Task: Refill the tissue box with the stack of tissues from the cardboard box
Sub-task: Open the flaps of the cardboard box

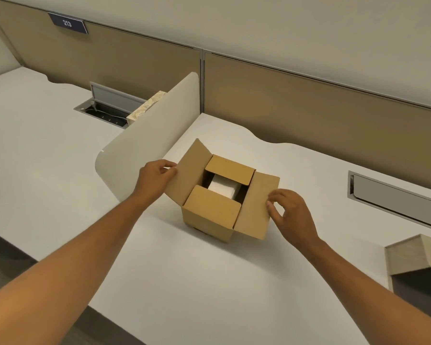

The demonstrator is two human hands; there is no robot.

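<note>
A brown cardboard box (pixel 209 217) stands on the white desk with its two long flaps spread and two short flaps half folded in. A white stack of tissues (pixel 222 188) shows through the gap inside. My left hand (pixel 157 176) pinches the edge of the left flap. My right hand (pixel 290 215) touches the outer edge of the right flap, fingers curled. A patterned beige tissue box (pixel 147 107) lies on the neighbouring desk, partly hidden behind the white divider.
A white rounded divider panel (pixel 144 143) stands left of the box. Cable hatches sit in the desks: one open (pixel 107 108) at left, one (pixel 396 197) at right. A wood-toned box (pixel 418 260) is at the right edge. Tan partition walls close the back.
</note>
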